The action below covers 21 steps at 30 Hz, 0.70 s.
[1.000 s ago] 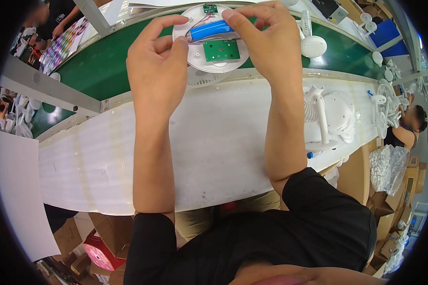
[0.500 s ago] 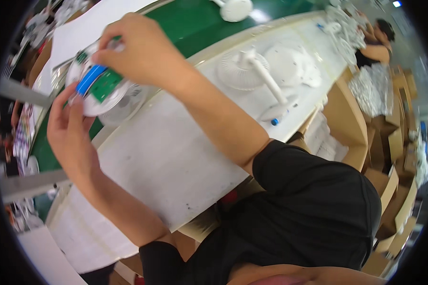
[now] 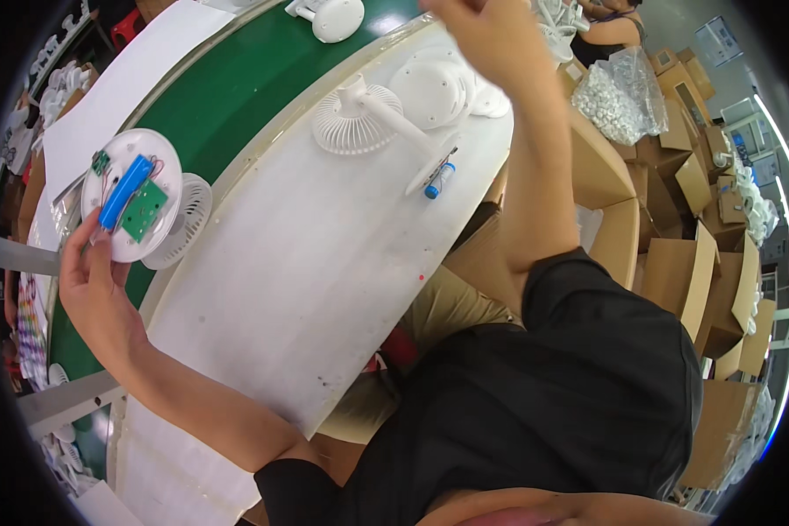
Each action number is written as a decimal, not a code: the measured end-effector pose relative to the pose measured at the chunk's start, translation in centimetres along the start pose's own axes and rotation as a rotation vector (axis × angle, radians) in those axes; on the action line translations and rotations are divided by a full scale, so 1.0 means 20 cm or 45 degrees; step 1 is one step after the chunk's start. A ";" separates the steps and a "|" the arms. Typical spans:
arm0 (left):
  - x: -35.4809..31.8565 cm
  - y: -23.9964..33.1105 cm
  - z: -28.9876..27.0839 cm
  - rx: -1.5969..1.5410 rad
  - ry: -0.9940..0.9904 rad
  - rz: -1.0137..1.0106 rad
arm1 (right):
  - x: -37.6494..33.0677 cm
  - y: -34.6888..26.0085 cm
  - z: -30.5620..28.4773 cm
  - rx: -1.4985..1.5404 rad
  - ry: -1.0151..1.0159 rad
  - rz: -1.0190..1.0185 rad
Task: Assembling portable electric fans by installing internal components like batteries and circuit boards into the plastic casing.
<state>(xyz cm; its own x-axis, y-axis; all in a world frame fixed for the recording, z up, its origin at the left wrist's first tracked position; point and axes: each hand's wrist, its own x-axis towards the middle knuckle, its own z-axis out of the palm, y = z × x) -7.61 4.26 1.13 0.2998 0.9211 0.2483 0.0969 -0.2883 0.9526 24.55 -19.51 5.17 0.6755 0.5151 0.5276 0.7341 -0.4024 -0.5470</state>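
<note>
My left hand [image 3: 101, 294] pinches the near rim of a round white fan base [image 3: 164, 151], its open underside facing up. Inside it lie a blue cylindrical battery [image 3: 124, 191], a green circuit board [image 3: 144, 211], a smaller green board [image 3: 101, 161] and thin wires. The slotted white fan head [image 3: 187, 226] shows behind this base. My right hand [image 3: 486, 35] is away at the upper edge, beyond the white parts on the table; its fingertips are cut off by the frame, so its grip cannot be told.
On the white table [image 3: 263, 272] lies another white fan [image 3: 355, 123] with a blue battery [image 3: 440, 181] at its base. White round parts [image 3: 431, 88] lie beyond it. A green conveyor belt [image 3: 206, 96] carries a fan [image 3: 337, 19]. Cardboard boxes [image 3: 600, 162] and a bag [image 3: 618, 101] stand right.
My right hand has left the fan base and moved far to the right. My left hand still holds the base, its inside now uncovered. The view has shifted.
</note>
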 end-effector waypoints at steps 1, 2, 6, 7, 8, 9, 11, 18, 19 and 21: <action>0.01 -0.01 0.02 -0.009 0.016 0.004 | 0.00 0.21 0.10 -0.154 -0.106 0.002; 0.02 -0.01 0.07 -0.015 -0.014 -0.012 | -0.02 0.43 0.19 -0.320 -0.201 0.005; 0.02 -0.04 0.21 -0.011 -0.042 -0.064 | -0.20 0.80 0.32 -0.567 -0.327 -0.019; 0.03 -0.06 0.22 0.088 -0.087 -0.018 | -0.22 0.95 0.35 -0.581 -0.233 -0.197; 0.01 -0.05 0.28 0.177 -0.021 0.009 | -0.21 1.02 0.38 -0.557 -0.221 -0.242; -0.01 -0.05 0.34 0.185 -0.041 0.057 | -0.23 1.09 0.38 -0.587 -0.191 -0.213; -0.03 -0.06 0.43 0.161 -0.046 0.144 | -0.18 1.15 0.31 -0.413 -0.260 -0.130; -0.31 0.07 0.79 0.050 -0.016 0.105 | -0.08 1.27 0.07 -0.039 -0.565 0.113; -0.34 0.09 0.83 0.057 -0.026 0.085 | -0.04 1.36 0.06 -0.017 -0.526 0.084; -0.42 0.12 0.92 0.070 -0.024 0.077 | -0.01 1.43 0.02 0.047 -0.440 0.049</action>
<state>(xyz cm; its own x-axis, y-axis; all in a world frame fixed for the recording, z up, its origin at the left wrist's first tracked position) 7.65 -8.94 -1.83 0.3241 0.8968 0.3011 0.1303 -0.3575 0.9248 45.33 -30.87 -10.82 0.6347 0.7285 0.2579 0.7011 -0.4026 -0.5885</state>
